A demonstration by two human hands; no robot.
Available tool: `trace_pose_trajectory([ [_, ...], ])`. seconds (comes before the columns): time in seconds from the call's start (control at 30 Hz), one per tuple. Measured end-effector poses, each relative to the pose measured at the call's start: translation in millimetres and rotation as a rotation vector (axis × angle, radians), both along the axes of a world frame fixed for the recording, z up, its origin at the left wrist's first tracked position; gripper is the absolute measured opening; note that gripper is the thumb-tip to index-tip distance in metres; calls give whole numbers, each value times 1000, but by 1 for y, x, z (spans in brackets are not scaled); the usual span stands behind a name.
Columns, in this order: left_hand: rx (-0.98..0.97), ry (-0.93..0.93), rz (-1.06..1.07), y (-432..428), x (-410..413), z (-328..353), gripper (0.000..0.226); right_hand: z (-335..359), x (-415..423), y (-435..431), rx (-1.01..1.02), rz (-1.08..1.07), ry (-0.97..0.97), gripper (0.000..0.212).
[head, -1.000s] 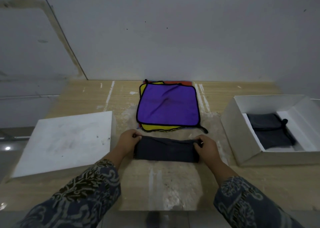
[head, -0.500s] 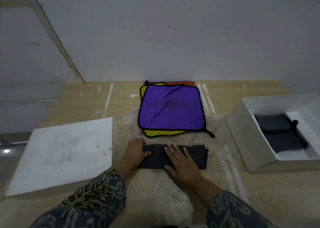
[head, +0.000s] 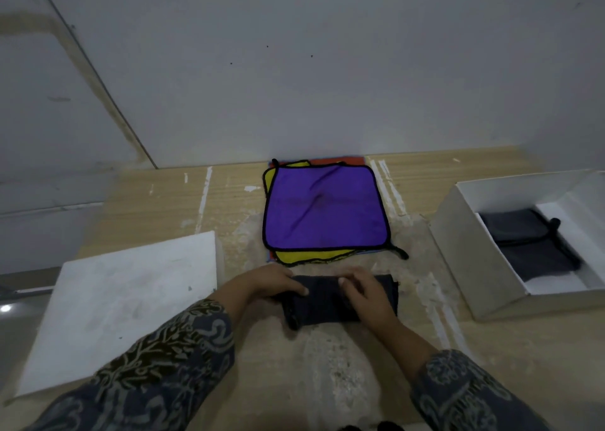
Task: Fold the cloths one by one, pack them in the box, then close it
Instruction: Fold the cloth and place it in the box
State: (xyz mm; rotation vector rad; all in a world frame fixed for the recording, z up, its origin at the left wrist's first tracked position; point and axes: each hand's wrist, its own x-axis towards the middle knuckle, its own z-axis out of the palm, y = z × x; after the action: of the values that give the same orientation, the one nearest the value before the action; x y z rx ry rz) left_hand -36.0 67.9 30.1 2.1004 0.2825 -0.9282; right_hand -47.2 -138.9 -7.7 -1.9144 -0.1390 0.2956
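Gripping the left end of the dark cloth (head: 327,304), the left hand (head: 266,283) curls its fingers over the top of the fabric; its thumb is hidden. The right hand (head: 368,296) lies on the right half of the same cloth with bent fingers that close on the fabric near its far edge. Whether a fold is pinched there cannot be told. The dark cloth is a narrow folded band lying across the table (head: 327,381) at lower centre of the frame, its left end bunched and a little raised. Both forearms come up from the bottom edge in patterned sleeves (head: 163,358).

Just above the band, at centre, a purple cloth (head: 324,208) with black trim lies flat on top of a pile. A yellow cloth (head: 294,257) peeks out below it at the near and left edges, and an orange cloth (head: 353,161) shows as a strip at the far edge, against the wall.

At the right of the frame the open white box (head: 458,234) stands on the table, well apart from the hands. A packed cloth (head: 530,244), dark and folded, lies inside on its floor. At the left lies the flat white lid (head: 131,299), its near right corner close to the left forearm.
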Motion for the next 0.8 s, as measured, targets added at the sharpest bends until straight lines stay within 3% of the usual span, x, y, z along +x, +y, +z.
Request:
trace_pose_trajectory([
  [0.07,-86,15,67,-11,5,7,25,13,4,2,190,-108,242,20],
  [0.13,-233,65,144,-25,8,13,23,22,7,2,300,-67,474,31],
  [0.2,-388,136,203,-42,10,17,22,24,9,-3,286,32,497,30],
  [0.3,-406,175,249,-60,11,22,38,17,14,-16,88,62,343,22],
  [0.4,-238,-19,298,-74,11,18,37,6,19,-32,-84,-11,218,13],
  [0.5,180,-496,156,-84,3,-9,15,5,20,-43,-104,-30,169,10],
  [0.57,339,-707,34,-96,-12,-24,28,2,23,-51,-163,-40,112,11],
  [0.7,425,-645,-258,-119,-24,-38,68,-3,28,-63,-306,-36,-38,13],
  [0.8,481,-523,-331,-131,-21,-49,54,-9,31,-73,-388,-16,-79,13],
])
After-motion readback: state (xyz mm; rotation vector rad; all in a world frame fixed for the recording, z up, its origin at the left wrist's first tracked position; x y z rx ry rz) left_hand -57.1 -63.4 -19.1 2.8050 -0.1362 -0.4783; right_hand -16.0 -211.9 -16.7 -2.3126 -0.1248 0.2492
